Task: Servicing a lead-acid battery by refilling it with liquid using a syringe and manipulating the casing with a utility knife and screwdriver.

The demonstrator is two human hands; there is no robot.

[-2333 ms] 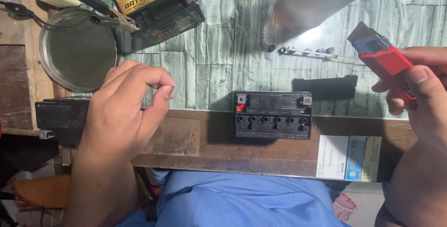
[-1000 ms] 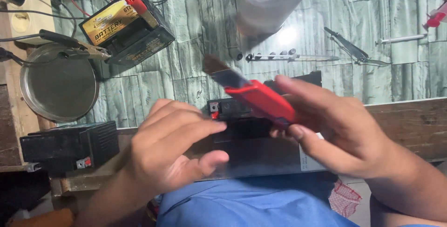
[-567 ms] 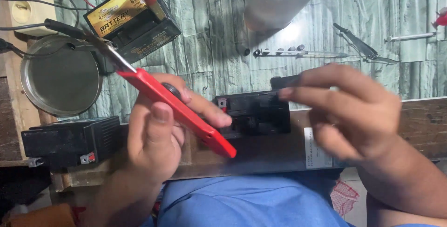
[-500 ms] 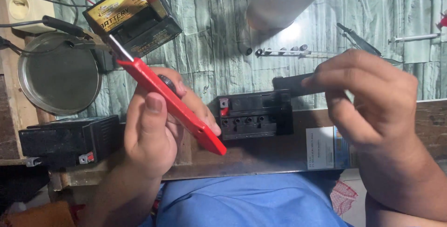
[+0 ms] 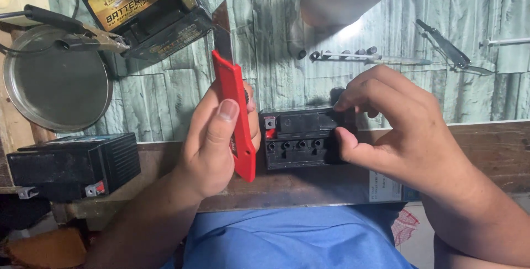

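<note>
At centre frame we find the left hand [image 5: 212, 150] with its grip clenched around a red utility knife [image 5: 233, 114]. The thumb lies flat along the handle, and the extended blade points toward the upper edge of the frame. Just right of the knife, a small black battery [image 5: 301, 136] sits on the wooden front edge of the desk [image 5: 497, 147]; a row of open filler ports shows along its near side and a red-marked terminal sits at its left corner. The right hand [image 5: 397, 131] has its grip grasping the right end of this battery, fingers over the top and thumb pressed against the near face.

At lower left of the frame, a second black battery [image 5: 72, 164] rests on the desk edge, well apart from both hands. At upper left we see a round metal dish [image 5: 55, 86], and beside it a battery with a yellow label [image 5: 149, 12] with a clamp [image 5: 94, 40] touching it. At upper right lie a row of small caps [image 5: 345, 54] and a pair of tweezers [image 5: 450, 53]. A blue garment [image 5: 292, 241] fills the lower centre.
</note>
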